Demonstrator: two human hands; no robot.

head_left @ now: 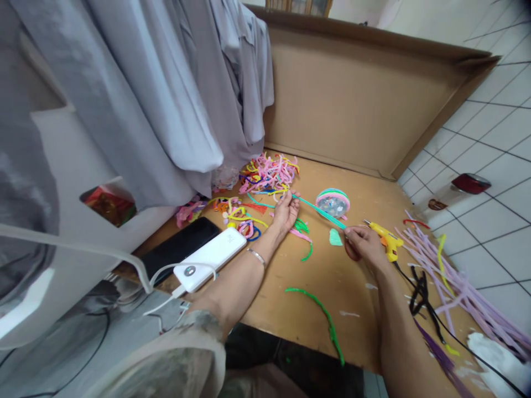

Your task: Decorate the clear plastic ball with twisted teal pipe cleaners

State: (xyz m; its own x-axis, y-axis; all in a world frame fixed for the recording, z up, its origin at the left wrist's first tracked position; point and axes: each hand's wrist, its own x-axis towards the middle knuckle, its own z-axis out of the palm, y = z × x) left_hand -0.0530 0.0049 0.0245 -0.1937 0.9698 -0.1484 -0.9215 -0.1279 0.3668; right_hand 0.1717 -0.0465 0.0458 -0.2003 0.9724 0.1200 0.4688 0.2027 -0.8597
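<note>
Several teal pipe cleaners [318,208] stretch in a narrow bundle between my two hands above the table. My left hand [286,213] pinches their far end, palm turned up and fingers curled. At the near end, my right hand [364,245] grips the bundle between thumb and fingers. Just behind the strands sits a round piece [333,204] with a pink and green rim and a shiny grey middle. A small mint-green piece [335,237] lies beside my right hand. Under my left hand are short green and pink stems [302,226]. Nearer me lies a curved green pipe cleaner [319,307].
A yellow glue gun [385,239] lies right of my right hand, its cord trailing forward past lilac pipe cleaners [452,276]. Pink cuttings [271,172] are heaped at the back. Left are a white power bank [215,257] and a black phone [182,249]. Cardboard [352,99] walls the back.
</note>
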